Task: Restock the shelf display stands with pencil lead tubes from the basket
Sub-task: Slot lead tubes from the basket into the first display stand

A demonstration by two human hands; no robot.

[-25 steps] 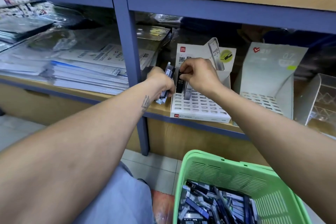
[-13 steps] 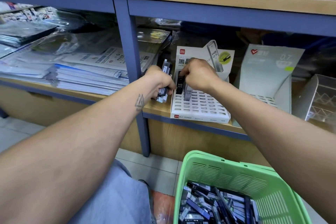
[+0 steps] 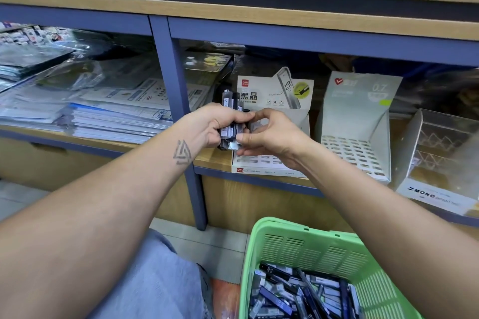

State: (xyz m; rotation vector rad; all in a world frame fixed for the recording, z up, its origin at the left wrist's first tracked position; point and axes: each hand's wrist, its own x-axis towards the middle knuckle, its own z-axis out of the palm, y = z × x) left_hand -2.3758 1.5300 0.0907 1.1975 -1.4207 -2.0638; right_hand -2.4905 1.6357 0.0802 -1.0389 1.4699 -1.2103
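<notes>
My left hand (image 3: 212,124) grips a bundle of dark pencil lead tubes (image 3: 229,101) upright in front of the shelf. My right hand (image 3: 269,134) meets it from the right and pinches one tube (image 3: 234,144) at the bundle's lower end. Behind both hands stands the white HB 0.5 display stand (image 3: 274,90), its slotted base mostly hidden by my right hand. A second grey 0.7 stand (image 3: 357,116) to its right has open slots. The green basket (image 3: 305,241) at the bottom right holds several loose tubes (image 3: 298,292).
A blue shelf post (image 3: 176,101) rises just left of my hands. Stacked paper packs in plastic (image 3: 103,111) fill the left bay. A clear MONO display box (image 3: 440,163) sits at the far right. My knee in grey cloth (image 3: 155,280) is left of the basket.
My right hand has drawn back from the stand's slots to the bundle in my left hand. My left hand rose a little. The view tilted up.
</notes>
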